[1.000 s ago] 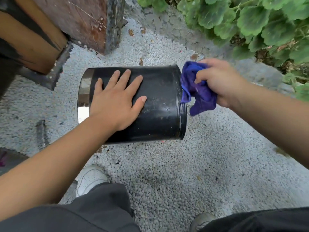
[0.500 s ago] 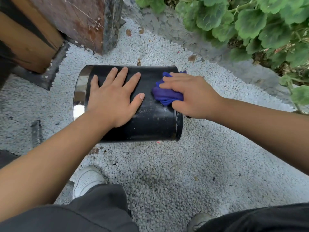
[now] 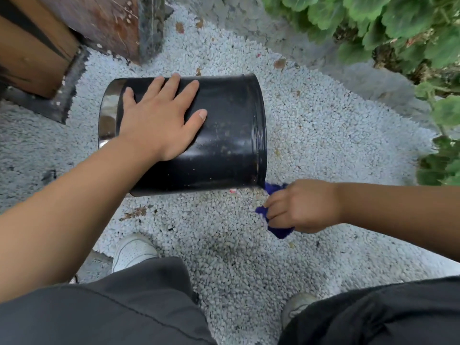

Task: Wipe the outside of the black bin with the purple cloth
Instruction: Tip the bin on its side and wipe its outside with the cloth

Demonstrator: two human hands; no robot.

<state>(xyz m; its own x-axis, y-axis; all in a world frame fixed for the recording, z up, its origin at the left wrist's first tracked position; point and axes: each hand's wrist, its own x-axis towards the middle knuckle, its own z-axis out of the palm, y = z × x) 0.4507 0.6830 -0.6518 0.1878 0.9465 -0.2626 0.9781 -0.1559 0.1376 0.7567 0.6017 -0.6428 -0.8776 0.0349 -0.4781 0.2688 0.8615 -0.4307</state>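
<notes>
bin (image 3: 224, 135) on gravel (image 3: 323, 135); cloth (image 3: 278, 231) right.

No readable text or labels

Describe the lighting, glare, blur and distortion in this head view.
Head view: soft, even daylight with only faint shadows on the gravel; pale sheen streaks on the black bin and its shiny metal rim; wide-angle bending stretches forearms and edges; right hand and purple cloth slightly motion-blurred.
</notes>
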